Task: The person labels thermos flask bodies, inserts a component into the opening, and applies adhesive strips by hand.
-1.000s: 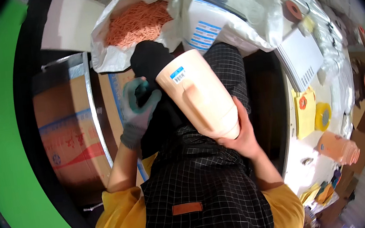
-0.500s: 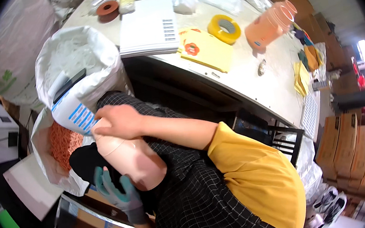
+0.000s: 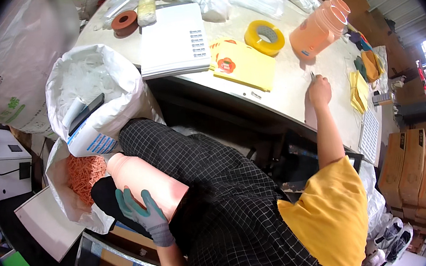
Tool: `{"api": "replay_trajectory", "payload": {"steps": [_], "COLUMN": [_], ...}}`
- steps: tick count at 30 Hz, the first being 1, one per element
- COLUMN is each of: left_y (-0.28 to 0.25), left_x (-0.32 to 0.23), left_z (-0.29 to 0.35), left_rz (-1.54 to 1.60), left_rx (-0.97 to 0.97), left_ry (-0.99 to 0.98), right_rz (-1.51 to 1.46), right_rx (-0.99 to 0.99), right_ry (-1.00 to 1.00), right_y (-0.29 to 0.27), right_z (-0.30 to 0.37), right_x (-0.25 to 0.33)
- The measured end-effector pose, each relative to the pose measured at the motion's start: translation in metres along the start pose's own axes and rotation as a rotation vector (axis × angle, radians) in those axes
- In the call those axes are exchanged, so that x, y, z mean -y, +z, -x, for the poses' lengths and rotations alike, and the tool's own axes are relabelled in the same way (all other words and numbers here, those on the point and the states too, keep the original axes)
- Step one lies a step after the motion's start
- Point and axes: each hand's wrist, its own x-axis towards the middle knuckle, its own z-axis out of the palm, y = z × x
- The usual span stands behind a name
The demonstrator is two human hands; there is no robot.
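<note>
A peach-pink plastic bottle (image 3: 150,179) lies tilted across my lap, its neck toward the upper left. My left hand (image 3: 146,211), in a grey-green glove, is closed round its near side. On the table, my bare right hand (image 3: 319,91) is closed on a small pointed metallic tool (image 3: 313,75); mostly covered by the fingers, its kind is unclear. Beyond that hand stand translucent peach bottles (image 3: 314,32).
A white sack (image 3: 130,100) holds clear plastic scraps; another sack (image 3: 62,195) holds peach-coloured trimmings (image 3: 85,174). The table carries a paper stack (image 3: 173,40), yellow printed sheets (image 3: 245,66), a yellow tape roll (image 3: 264,38) and a brown ring-shaped roll (image 3: 124,23). Boxes (image 3: 411,168) stand right.
My right hand has let go of the bottle's neck and moved right to the table, closing on the small metallic tool. The left hand keeps its hold on the bottle.
</note>
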Motion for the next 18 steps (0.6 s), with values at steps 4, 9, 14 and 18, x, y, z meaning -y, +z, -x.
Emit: {"api": "replay_trajectory", "payload": {"steps": [4,9,14,18], "left_y": [-0.021,0.018,0.138,0.191], "left_x": [-0.019,-0.118,-0.193,-0.209], "left_z": [-0.028,-0.126,-0.187,-0.196], "left_rz": [0.029,0.166,-0.018,-0.016], "left_rx": [-0.019,0.246,0.203,0.290], "left_ry": [0.065,0.513,0.894,0.864], "right_rz": [-0.357,-0.928,-0.771,-0.636], "right_rx": [-0.053,0.040,0.000,0.024], "right_ry": [0.074,-0.435,-0.728,-0.759], "right_y": [-0.022,-0.035,-0.063,-0.053], "right_z": [0.001,0.011,0.006,-0.010], "right_x": [0.028,0.172,0.303,0.320]}}
